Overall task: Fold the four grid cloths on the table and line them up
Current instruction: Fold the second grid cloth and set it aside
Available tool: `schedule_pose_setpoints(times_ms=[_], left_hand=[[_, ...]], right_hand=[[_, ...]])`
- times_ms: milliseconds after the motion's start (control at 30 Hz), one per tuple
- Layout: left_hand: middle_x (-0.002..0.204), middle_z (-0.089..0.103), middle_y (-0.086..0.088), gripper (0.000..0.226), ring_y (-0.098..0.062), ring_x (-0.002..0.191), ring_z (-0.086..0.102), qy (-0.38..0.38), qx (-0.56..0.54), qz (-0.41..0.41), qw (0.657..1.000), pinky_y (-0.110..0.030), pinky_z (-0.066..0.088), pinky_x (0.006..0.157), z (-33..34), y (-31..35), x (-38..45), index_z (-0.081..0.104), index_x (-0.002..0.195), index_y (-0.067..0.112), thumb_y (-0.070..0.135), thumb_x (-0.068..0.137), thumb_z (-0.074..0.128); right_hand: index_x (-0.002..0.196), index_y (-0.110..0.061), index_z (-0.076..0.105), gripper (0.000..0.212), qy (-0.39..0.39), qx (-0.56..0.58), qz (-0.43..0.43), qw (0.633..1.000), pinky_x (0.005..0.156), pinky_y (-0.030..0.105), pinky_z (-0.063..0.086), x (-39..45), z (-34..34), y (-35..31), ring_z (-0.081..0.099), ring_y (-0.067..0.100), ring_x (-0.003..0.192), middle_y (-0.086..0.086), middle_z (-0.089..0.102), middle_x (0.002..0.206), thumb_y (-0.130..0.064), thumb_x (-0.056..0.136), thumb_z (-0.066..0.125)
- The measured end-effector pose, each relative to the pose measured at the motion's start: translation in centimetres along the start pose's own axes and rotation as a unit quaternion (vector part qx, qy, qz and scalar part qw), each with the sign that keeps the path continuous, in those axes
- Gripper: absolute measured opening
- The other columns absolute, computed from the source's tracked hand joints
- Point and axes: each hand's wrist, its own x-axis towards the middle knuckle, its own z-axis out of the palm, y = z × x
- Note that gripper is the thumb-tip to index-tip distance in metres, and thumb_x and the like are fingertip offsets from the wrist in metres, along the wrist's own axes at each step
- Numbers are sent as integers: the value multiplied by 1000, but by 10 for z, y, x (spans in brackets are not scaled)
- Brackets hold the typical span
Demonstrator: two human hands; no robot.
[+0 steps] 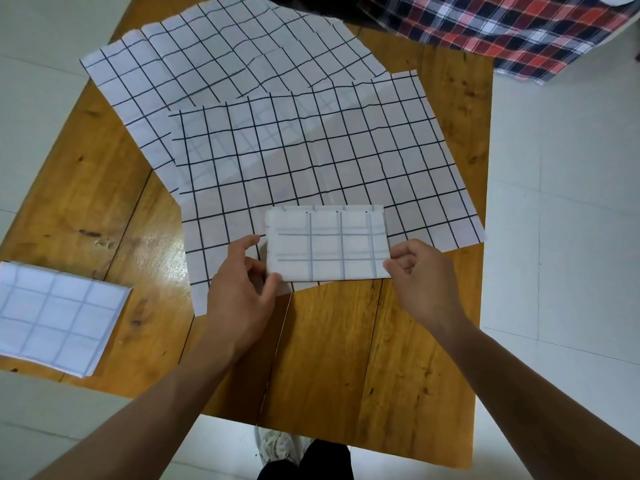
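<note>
Holding second folded cloth (329, 245) by its short ends, left hand (242, 289) and right hand (420, 278) each pinching it, near table (346, 358) middle. Likely next: set beside finished fold (59, 317) at left; two flat cloths (311, 157) remain.

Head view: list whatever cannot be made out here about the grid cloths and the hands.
- Folded white grid cloth at the table's left edge: the head view's left border cuts off its left side.
- Far unfolded white grid cloth: its near part lies under the near unfolded grid cloth.
- Small folded grid cloth held between both hands: layer count not visible.
- Left hand, right hand: fingertips under the cloth are hidden.
- Red plaid fabric: cut by the top border.
</note>
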Motion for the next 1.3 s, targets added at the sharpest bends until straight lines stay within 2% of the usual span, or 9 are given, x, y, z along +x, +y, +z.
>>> schedule_pose_setpoints(times_ms=[67, 233, 433, 700, 833, 967, 1067, 1167, 1300], left_hand=[[87, 66, 9, 56, -5, 81, 61, 4, -5, -5, 1000, -23, 49, 69, 2, 0, 2, 39, 140, 24, 23, 91, 67], [82, 65, 7, 47, -7, 77, 61, 14, -3, -5, 1000, -28, 51, 68, 5, 2, 7, 43, 134, 23, 21, 92, 65], [80, 65, 6, 43, -8, 76, 61, 16, -4, 5, 1000, -34, 53, 70, 5, 5, 9, 44, 132, 24, 23, 94, 63], [79, 62, 10, 44, -7, 77, 59, 15, 32, 5, 999, -41, 55, 76, 6, 7, 13, 45, 133, 25, 26, 93, 65], [70, 60, 12, 28, -15, 80, 57, 4, 108, 58, 992, -43, 47, 87, 9, 6, 15, 51, 125, 29, 27, 97, 58], [83, 56, 4, 24, -23, 87, 53, -6, 229, 141, 963, -41, 42, 80, 12, 1, 17, 64, 117, 24, 17, 94, 60], [86, 54, -1, 23, -23, 84, 52, 13, 241, 166, 956, -38, 40, 74, 12, -6, 19, 71, 113, 20, 14, 92, 64], [87, 53, 0, 23, -21, 85, 50, 19, 245, 175, 953, -37, 38, 75, 12, -6, 20, 71, 111, 22, 22, 95, 55], [93, 55, 2, 27, -20, 91, 51, -1, 252, 153, 955, -41, 42, 82, 13, -4, 23, 69, 104, 26, 45, 93, 54]], right_hand=[[92, -21, 64, 2, -4, -9, -3, 1000, 62, 20, 49, 3, 0, 0, 62, 10, 70, -8, 64, 74, -19, 91, 65], [87, -18, 60, 7, -14, -12, -10, 1000, 58, 19, 42, 6, -2, 1, 59, 17, 69, 2, 62, 74, -20, 94, 61], [88, -20, 58, 9, -23, -40, -11, 999, 56, 20, 39, 8, -2, 0, 56, 12, 67, -3, 60, 73, -22, 96, 57], [85, -17, 60, 9, -14, -61, -4, 998, 60, 24, 46, 14, -4, -3, 55, 8, 64, -5, 59, 70, -19, 95, 60], [81, -17, 59, 12, -3, -82, -16, 996, 63, 32, 54, 16, -3, -4, 54, 10, 61, -5, 57, 65, -17, 93, 61], [84, -20, 52, 15, 16, -118, -24, 993, 60, 34, 54, 14, -1, -4, 55, 11, 63, -4, 56, 70, -22, 92, 64], [92, -21, 54, 12, 38, -177, -78, 980, 67, 34, 54, 11, 0, -4, 55, 13, 79, -5, 54, 90, -20, 90, 66], [104, -20, 64, 18, 44, -224, -171, 959, 90, 35, 48, 12, 3, -3, 50, 17, 110, 0, 55, 117, -15, 87, 69], [131, -18, 58, 39, -38, -208, -258, 943, 114, 39, 29, 15, 13, -14, 32, 20, 141, 2, 45, 147, -22, 93, 63]])
